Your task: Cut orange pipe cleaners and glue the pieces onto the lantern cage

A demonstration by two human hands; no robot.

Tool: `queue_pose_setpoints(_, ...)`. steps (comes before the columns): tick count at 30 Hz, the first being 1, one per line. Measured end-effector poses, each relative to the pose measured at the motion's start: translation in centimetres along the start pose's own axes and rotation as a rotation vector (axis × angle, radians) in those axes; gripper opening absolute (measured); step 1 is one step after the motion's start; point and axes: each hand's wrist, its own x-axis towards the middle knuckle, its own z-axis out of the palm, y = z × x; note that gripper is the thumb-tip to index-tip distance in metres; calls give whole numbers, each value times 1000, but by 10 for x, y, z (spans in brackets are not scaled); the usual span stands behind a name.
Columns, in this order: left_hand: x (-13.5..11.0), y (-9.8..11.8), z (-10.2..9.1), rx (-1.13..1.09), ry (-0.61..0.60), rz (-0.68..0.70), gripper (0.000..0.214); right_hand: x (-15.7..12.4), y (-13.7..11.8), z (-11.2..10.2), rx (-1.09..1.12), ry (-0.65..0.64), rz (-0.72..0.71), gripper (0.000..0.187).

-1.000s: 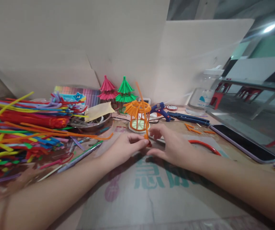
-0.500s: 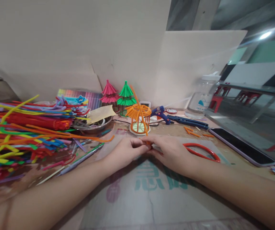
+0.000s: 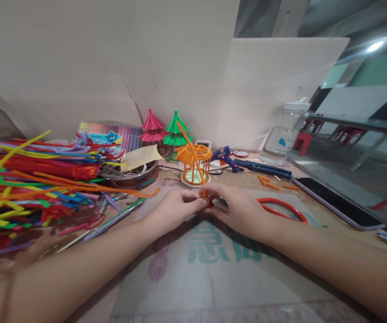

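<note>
Over the cardboard, an orange pipe cleaner [image 3: 193,149] rises at a slant, its lower end pinched between both hands. My left hand [image 3: 182,205] closes on it from the left, thumb against fingers. My right hand [image 3: 235,207] closes on the same end from the right; the two sets of fingertips touch, hiding the exact bend. Just behind stands a small orange pavilion [image 3: 205,154] of pipe cleaners on a pale base. Under my right wrist lies a pair of red-handled pliers or scissors [image 3: 283,206], the rest of it covered.
Bundles of coloured pipe cleaners [image 3: 38,179] fill the left side. Behind stand a green tower [image 3: 176,128], a pink tower [image 3: 151,128] and a bowl [image 3: 129,172]. A blue glue gun [image 3: 225,157], blue-handled cutter [image 3: 264,168], bottle [image 3: 283,134] and phone [image 3: 338,202] line the right.
The orange pipe cleaner's upper end has tilted further left. Both hands stay together, their fingers shifting slightly on its lower end.
</note>
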Motion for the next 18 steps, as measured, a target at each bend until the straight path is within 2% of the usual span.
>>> queue_pose_setpoints(3,0,-1,1,6,9,-5,28,-1,0,-1,66,26,-44,53)
queue_pose_setpoints(5,-1,-1,2,18,36,-1,28,-1,0,-3,192,68,1,54)
queue_pose_setpoints(10,-2,-3,5,35,25,36,26,8,-4,-8,441,67,243,16)
queue_pose_setpoints(15,-3,-4,6,95,28,55,23,12,-4,-9,510,4,305,8)
queue_pose_setpoints(18,-3,-4,7,88,15,56,26,10,-2,-6,565,-30,333,11)
